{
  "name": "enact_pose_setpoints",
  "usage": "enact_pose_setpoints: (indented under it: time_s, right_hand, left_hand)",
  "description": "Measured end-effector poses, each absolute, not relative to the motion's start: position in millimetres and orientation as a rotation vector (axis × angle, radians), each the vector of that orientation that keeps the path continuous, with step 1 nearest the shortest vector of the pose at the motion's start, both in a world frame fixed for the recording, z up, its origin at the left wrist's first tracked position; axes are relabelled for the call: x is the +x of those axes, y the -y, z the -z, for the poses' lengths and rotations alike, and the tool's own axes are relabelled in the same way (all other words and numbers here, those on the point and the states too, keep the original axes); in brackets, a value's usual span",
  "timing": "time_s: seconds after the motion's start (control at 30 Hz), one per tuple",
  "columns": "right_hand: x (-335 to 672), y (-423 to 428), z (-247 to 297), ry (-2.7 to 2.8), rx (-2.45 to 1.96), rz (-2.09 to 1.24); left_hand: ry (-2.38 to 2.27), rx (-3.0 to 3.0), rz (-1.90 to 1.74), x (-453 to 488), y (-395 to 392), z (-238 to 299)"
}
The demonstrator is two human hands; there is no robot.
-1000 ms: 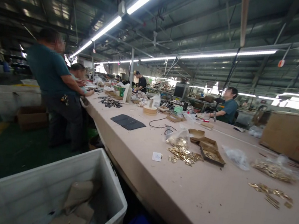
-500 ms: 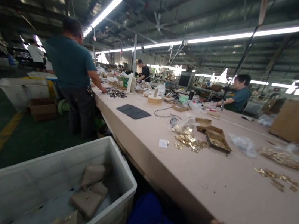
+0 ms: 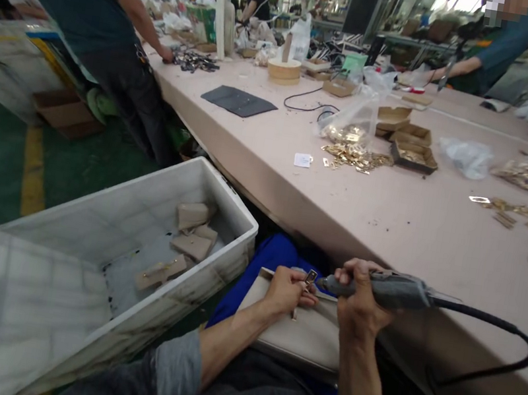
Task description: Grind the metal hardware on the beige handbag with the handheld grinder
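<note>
My right hand (image 3: 361,303) is wrapped round a grey corded electric screwdriver (image 3: 399,292), its tip pointing left. Between the fingers of my left hand (image 3: 285,289) is a small metal buckle (image 3: 311,276), and the screwdriver's tip is close beside it; whether they touch I cannot tell. A beige handbag (image 3: 305,344) lies on my lap over blue cloth (image 3: 237,300), beneath both hands. My left hand rests at the bag's upper edge.
Left of me stands a deep white bin (image 3: 49,317) with several beige bags (image 3: 194,243) inside. On the long table (image 3: 259,163) are gold metal pieces (image 3: 351,154), small open boxes (image 3: 413,156) and a black sheet (image 3: 239,101). Co-workers stand at the table's far sides.
My view has tipped downward, so my hands, the bag and the screwdriver now show higher in the picture and more fully. The screwdriver stays in my right hand, near my left fingers.
</note>
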State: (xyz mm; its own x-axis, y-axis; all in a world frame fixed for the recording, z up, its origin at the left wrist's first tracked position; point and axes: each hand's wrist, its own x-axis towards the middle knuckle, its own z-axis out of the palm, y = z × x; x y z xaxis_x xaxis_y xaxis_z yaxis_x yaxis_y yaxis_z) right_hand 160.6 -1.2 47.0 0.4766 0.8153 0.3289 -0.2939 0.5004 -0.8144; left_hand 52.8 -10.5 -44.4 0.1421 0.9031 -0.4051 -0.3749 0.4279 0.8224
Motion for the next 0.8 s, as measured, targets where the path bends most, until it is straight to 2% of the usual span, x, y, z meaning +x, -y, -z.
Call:
enact_pose_setpoints:
  time_s: [0.47,0.8]
  right_hand:
    - [152.6,-1.0,-36.9,0.948,-0.833,-0.725]
    - [151.8,5.1,-31.6,1.376,-0.887,-0.745]
  left_hand:
    - [-1.103,0.606,-0.989,53.3,8.1,37.7]
    - [-1.012,0.664,-1.027,53.1,11.0,44.5]
